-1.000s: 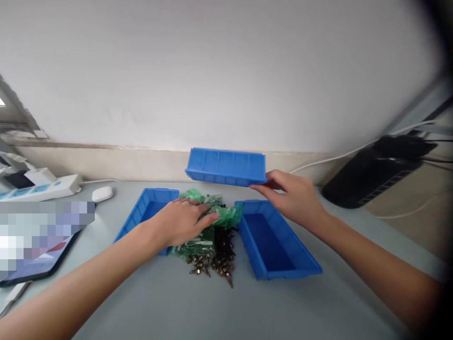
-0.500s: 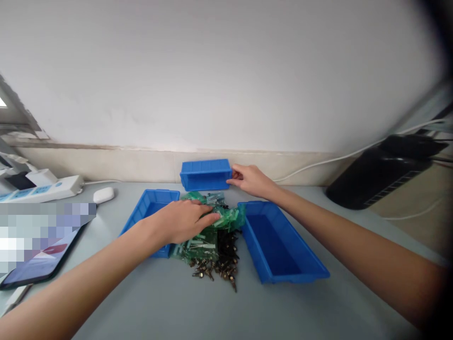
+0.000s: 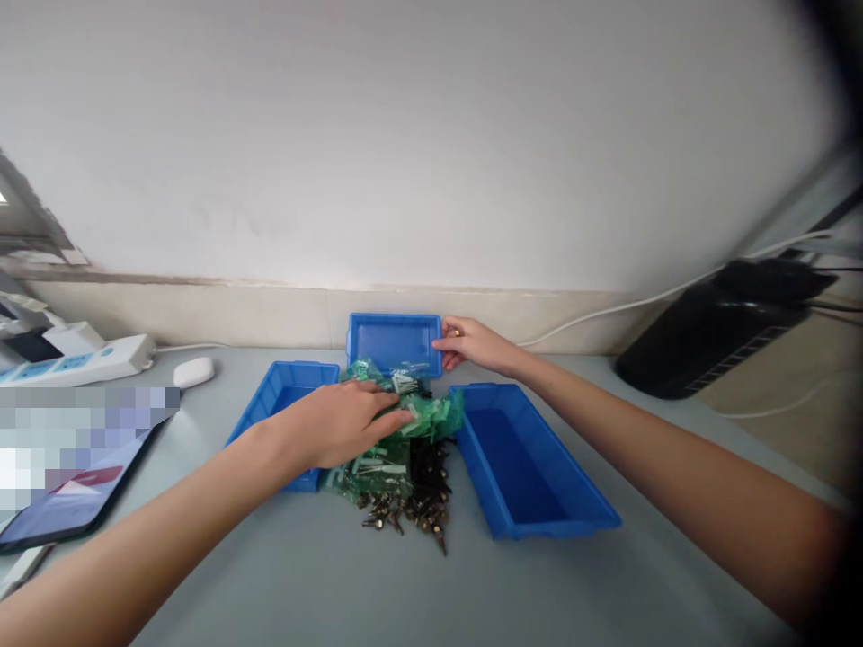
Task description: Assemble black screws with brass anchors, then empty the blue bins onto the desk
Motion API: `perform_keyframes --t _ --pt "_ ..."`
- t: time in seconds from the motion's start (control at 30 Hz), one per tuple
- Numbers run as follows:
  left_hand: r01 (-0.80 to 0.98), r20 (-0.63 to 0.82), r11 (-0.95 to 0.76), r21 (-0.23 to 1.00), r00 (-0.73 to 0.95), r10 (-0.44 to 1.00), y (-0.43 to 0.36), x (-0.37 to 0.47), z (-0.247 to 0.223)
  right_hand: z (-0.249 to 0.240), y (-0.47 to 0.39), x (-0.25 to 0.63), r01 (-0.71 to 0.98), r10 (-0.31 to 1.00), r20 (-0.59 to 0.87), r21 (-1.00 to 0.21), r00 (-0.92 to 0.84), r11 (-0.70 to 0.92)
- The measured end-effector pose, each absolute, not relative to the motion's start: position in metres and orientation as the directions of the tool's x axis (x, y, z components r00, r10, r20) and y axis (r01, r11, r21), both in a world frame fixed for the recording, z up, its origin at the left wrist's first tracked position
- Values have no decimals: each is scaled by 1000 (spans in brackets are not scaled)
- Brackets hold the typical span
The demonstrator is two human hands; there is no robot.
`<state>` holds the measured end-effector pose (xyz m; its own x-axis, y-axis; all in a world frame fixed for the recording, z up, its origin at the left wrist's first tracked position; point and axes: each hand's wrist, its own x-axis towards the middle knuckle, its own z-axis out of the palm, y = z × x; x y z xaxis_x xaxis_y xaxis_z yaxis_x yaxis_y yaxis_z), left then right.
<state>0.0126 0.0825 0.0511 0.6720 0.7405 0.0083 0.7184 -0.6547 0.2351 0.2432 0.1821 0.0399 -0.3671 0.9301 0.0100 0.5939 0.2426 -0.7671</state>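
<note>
My left hand (image 3: 343,420) lies with its fingers spread on green plastic bags (image 3: 381,467) that hold small pale pieces. Black parts (image 3: 430,465) and brass-coloured metal parts (image 3: 395,512) are heaped at the near side of the bags. By its right end, my right hand (image 3: 465,344) grips a small blue bin (image 3: 395,343), its inside facing me, near the wall. One blue bin (image 3: 289,377) stands left of the pile, partly hidden by my left hand and forearm. A larger blue bin (image 3: 539,463) stands to the right with nothing in it.
On the left are a phone-like device (image 3: 81,494), a white case (image 3: 193,372) and a white power strip (image 3: 114,358) with plugs. A black bottle-like object (image 3: 707,332) leans at the right, with a white cable (image 3: 607,312) running along the wall behind.
The small back bin has tilted so its inside now faces me, and my right hand has turned with it. My left hand stays on the green bags.
</note>
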Motion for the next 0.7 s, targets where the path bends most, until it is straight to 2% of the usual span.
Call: perform_keyframes --t 0.2,0.37,0.5,0.57,0.67,0.7 --pt "687 74 -702 189 702 708 77 7 52 40 184 240 683 947 -95 -715 -308 150" --pt "662 100 -726 186 722 684 80 7 50 39 188 242 781 950 -91 -595 -297 187" --pt "642 178 -751 155 730 660 73 7 61 51 181 239 821 947 145 -473 -286 320" --pt "626 307 -764 155 705 640 63 2 79 64 165 238 817 910 299 -421 -286 395" --pt "658 566 -730 185 536 627 45 -19 113 87 123 243 761 813 486 -378 -321 527" --pt "717 607 -670 195 448 656 41 -30 122 93 107 248 730 716 605 -306 -347 611"
